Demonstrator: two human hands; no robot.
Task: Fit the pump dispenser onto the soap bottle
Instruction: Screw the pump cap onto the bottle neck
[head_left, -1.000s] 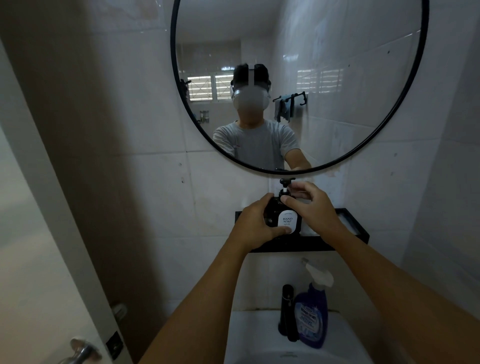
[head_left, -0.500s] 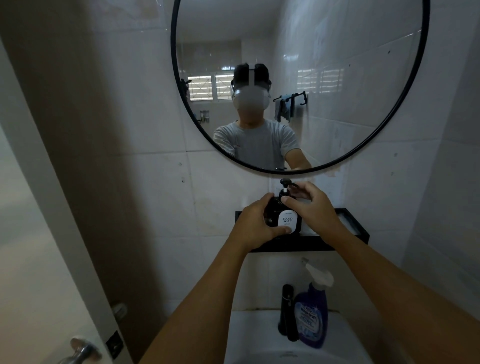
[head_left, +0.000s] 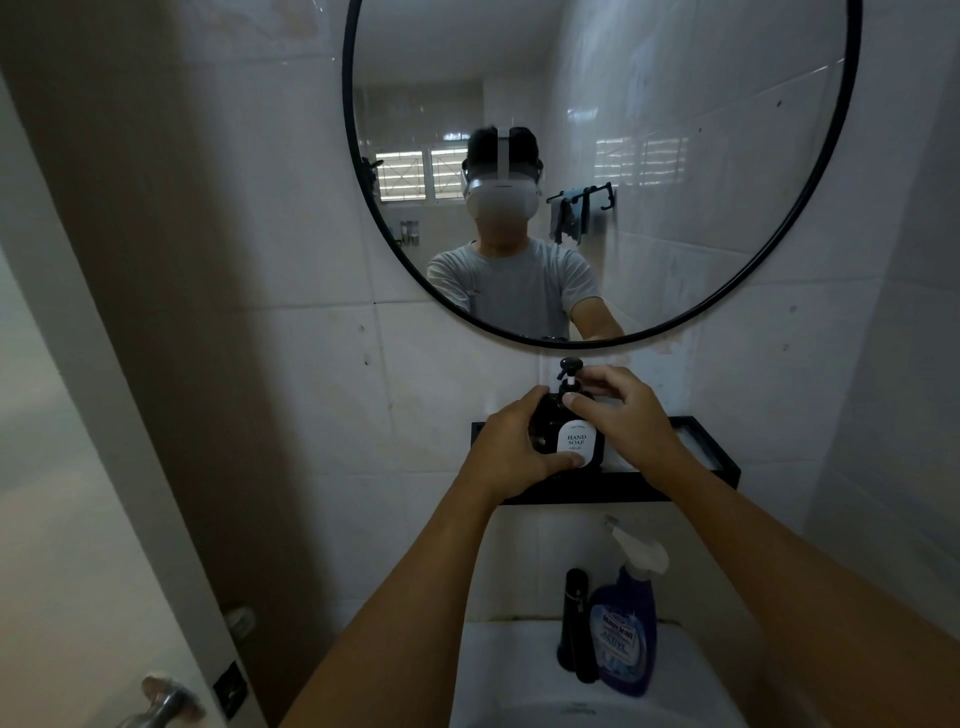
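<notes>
At the far left edge a metal door handle (head_left: 166, 701) shows low down beside the door frame. Moving right, my left hand (head_left: 511, 449) wraps the left side of the dark soap bottle (head_left: 550, 426), fingers curled behind it and my thumb pressed across the bottom of its white "HAND SOAP" label. The bottle stands upright on the black wall shelf (head_left: 717, 470), below the round mirror (head_left: 810, 249). The pump dispenser (head_left: 569, 370) sits upright in the bottle's neck, its head above my knuckles. My right hand (head_left: 631, 421) comes in from the right, thumb and fingers pinched around the pump's collar at the neck. Nearer to me and lower, a black faucet (head_left: 574, 623) and a blue spray bottle (head_left: 626, 631) stand together at the back of the white sink (head_left: 498, 670).
</notes>
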